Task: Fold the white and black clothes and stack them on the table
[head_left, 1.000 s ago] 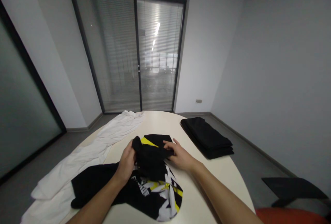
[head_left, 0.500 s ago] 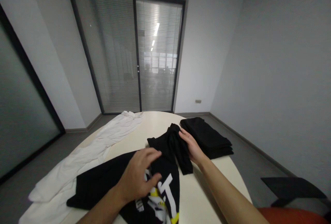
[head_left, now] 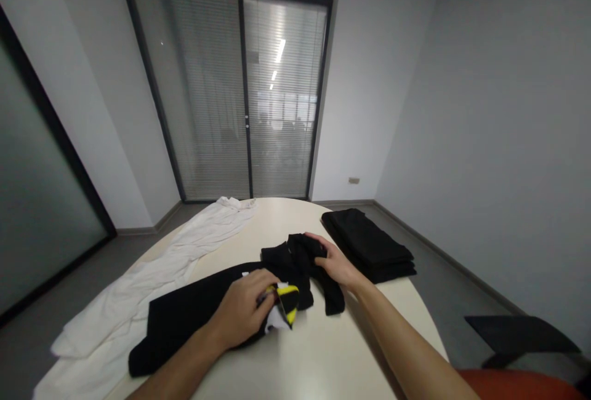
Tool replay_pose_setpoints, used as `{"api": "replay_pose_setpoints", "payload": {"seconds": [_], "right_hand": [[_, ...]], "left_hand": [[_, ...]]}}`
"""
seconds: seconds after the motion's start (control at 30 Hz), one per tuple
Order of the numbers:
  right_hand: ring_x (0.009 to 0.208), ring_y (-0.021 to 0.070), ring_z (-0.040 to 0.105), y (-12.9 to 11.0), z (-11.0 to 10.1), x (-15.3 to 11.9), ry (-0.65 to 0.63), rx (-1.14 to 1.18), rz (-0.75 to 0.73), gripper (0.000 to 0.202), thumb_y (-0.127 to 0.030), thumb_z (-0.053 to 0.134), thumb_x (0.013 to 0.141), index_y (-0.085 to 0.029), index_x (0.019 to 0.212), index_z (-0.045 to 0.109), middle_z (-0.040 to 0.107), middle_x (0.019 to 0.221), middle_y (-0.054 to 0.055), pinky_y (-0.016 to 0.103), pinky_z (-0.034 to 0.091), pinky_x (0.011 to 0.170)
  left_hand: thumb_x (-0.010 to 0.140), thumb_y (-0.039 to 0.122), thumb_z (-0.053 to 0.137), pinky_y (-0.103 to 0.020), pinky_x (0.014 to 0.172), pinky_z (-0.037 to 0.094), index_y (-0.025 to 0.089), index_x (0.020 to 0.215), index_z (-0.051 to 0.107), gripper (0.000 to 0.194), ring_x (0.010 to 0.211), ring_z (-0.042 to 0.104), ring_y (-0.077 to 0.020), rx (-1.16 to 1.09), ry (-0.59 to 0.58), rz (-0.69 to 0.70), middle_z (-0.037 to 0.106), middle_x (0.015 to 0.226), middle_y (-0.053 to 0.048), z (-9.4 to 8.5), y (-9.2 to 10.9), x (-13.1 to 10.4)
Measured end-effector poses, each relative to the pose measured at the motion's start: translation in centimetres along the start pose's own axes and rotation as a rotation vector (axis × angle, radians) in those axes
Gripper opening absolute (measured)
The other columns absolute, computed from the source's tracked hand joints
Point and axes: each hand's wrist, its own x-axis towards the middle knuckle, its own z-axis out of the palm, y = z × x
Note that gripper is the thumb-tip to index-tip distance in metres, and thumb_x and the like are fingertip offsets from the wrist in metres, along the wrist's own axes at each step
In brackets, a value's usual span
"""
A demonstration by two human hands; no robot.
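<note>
A black long-sleeved top [head_left: 198, 301] with a white and yellow print lies partly bunched on the round table [head_left: 295, 357]. My left hand [head_left: 249, 308] is closed on its printed part, where a yellow and white patch shows beside the fingertips. My right hand [head_left: 335, 264] curls round the black cloth at the far right of the top, thumb on the upper side. Beneath that hand a sleeve-like strip hangs toward the near side. Just beyond my right hand lies a folded stack of black clothing [head_left: 369, 246], apart from the top.
White crumpled clothing [head_left: 161, 277] stretches along the table's left edge, partly under the black top. A chair with a black armrest [head_left: 521, 332] and red seat [head_left: 517, 384] stands at the lower right. Glass doors with blinds [head_left: 207, 98] are ahead.
My left hand has closed on the printed part, and the near portion of the top has been drawn up off the front of the table. My right hand has closed further on the cloth.
</note>
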Motion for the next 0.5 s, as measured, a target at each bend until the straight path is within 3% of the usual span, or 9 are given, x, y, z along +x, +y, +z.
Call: {"api": "replay_pose_setpoints", "payload": {"seconds": [0.07,0.17,0.27,0.33,0.4,0.5], "right_hand": [[0.116,0.0239,0.062,0.2,-0.7,0.4,0.123,0.033,0.004,0.068,-0.012,0.057,0.065,-0.025,0.131,0.059,0.067,0.126,0.004,0.043,0.047,0.106],[0.116,0.025,0.061,0.0,-2.0,0.8,0.353,0.04,-0.091,0.067,-0.017,0.056,0.067,-0.025,0.133,0.056,0.065,0.127,0.005,0.044,0.048,0.104],[0.128,0.0251,0.053,-0.3,-2.7,1.0,0.492,-0.021,-0.217,0.069,-0.019,0.056,0.071,-0.026,0.139,0.05,0.058,0.138,0.005,0.046,0.04,0.112],[0.136,0.0243,0.045,-0.1,-2.7,1.0,0.472,-0.115,-0.271,0.071,-0.022,0.058,0.076,-0.025,0.145,0.043,0.05,0.147,0.006,0.046,0.033,0.117],[0.144,0.0234,0.033,0.5,-2.4,0.8,0.373,-0.255,-0.29,0.077,-0.028,0.061,0.08,-0.025,0.152,0.031,0.037,0.156,0.007,0.045,0.024,0.121],[0.151,0.0251,0.018,1.6,-1.8,0.2,0.194,-0.508,-0.212,0.094,-0.036,0.066,0.081,-0.024,0.159,0.013,0.021,0.163,0.012,0.047,0.016,0.123]], "left_hand": [[0.093,0.03,0.047,-0.031,0.083,0.049,0.02,0.099,0.067,0.023,0.09,0.064,-0.0204,-0.102,0.218,-0.154,0.07,0.096,-0.005,-0.9,-1.6,0.3],[0.085,0.038,0.052,-0.034,0.083,0.051,0.019,0.094,0.068,0.026,0.091,0.066,-0.0241,-0.25,0.541,-0.369,0.073,0.093,-0.005,-1.6,-4.4,0.9],[0.079,0.04,0.058,-0.038,0.091,0.05,0.018,0.095,0.067,0.029,0.097,0.066,-0.0263,-0.403,0.648,-0.491,0.073,0.096,-0.007,-1.6,-6.3,1.2],[0.078,0.038,0.06,-0.039,0.093,0.05,0.018,0.101,0.065,0.03,0.098,0.066,-0.0255,-0.459,0.664,-0.549,0.072,0.102,-0.008,-1.5,-6.8,1.2],[0.081,0.033,0.057,-0.038,0.093,0.049,0.019,0.11,0.061,0.032,0.098,0.065,-0.0234,-0.404,0.74,-0.579,0.068,0.111,-0.009,-1.7,-6.6,1.1],[0.088,0.03,0.048,-0.038,0.094,0.048,0.022,0.117,0.055,0.031,0.103,0.062,-0.0224,-0.124,0.835,-0.452,0.062,0.122,-0.01,-2.1,-5.2,0.8]]}}
